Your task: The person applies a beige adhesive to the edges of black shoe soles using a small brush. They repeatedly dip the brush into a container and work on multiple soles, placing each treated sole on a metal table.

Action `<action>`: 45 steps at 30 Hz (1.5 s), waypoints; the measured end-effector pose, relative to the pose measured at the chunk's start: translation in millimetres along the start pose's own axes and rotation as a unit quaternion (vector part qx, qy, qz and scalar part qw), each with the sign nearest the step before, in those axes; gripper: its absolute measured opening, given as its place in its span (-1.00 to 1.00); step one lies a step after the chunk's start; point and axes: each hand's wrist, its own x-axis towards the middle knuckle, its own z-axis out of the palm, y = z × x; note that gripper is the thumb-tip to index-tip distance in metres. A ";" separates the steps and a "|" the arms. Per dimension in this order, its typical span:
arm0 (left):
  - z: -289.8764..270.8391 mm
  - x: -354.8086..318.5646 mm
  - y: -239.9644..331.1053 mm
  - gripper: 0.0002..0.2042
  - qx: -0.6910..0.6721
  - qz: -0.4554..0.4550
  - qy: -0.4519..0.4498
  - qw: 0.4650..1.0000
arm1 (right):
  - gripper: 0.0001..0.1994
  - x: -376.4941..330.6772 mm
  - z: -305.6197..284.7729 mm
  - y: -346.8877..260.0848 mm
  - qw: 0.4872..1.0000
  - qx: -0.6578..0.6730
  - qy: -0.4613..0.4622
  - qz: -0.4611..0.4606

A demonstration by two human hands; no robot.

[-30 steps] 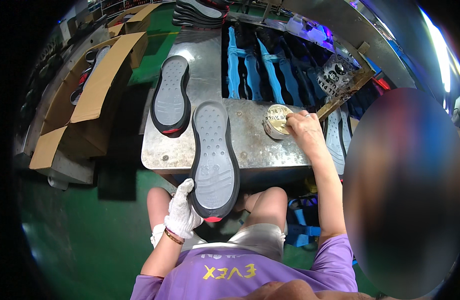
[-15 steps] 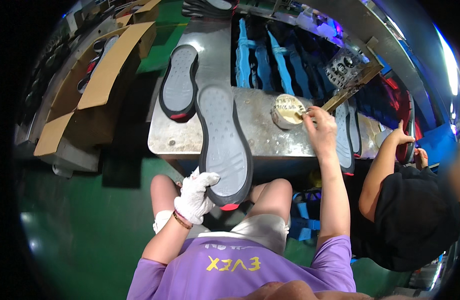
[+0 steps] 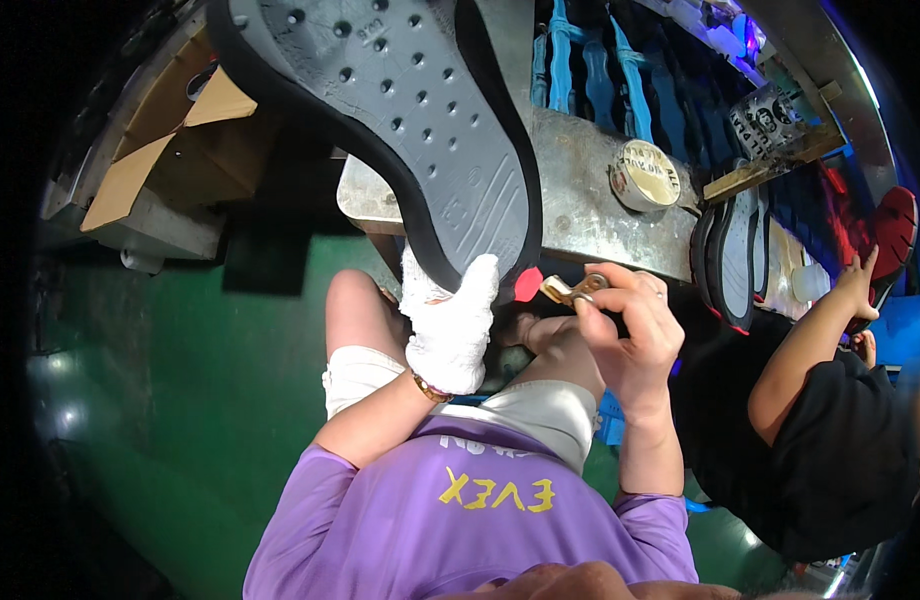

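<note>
A large shoe sole (image 3: 420,120), grey and dimpled inside with a black rim, is raised close to the camera. My left hand (image 3: 450,330), in a white knit glove, grips its near end, thumb on top and fingers beneath. A red tab (image 3: 528,284) sticks out from that end. My bare right hand (image 3: 635,335) pinches a small brass-coloured tool (image 3: 572,290) with a pale tip; its exact kind is unclear. That tip points at the red tab, very near it. Beyond stands a round tub (image 3: 648,177) with cream-coloured contents on the metal bench.
The metal bench (image 3: 580,228) has a wooden bar (image 3: 770,163) at its right. More soles (image 3: 730,260) lean at its right edge. A co-worker (image 3: 820,430) at the right holds a red-bottomed sole (image 3: 893,235). Cardboard boxes (image 3: 130,190) stand at the left; blue strips (image 3: 600,75) lie behind.
My right hand has come back from the tub to the sole's red tab with the small tool. My left hand has lifted the sole off the bench, nearer the camera. The view has shifted.
</note>
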 end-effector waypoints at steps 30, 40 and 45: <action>-17.6 -11.6 -6.8 -0.60 0.021 -0.074 0.026 0.997 | -0.77 -6.8 16.2 -1.6 0.999 -0.047 -0.026 -0.008; -10.9 -9.1 3.9 -0.63 -0.034 -0.055 -0.009 0.998 | -0.70 -15.8 14.3 -3.0 0.995 0.021 -0.077 -0.059; -15.6 -7.5 -7.5 -0.64 -0.012 0.000 -0.008 1.000 | -0.72 -26.7 7.7 -4.6 0.997 0.032 -0.063 -0.030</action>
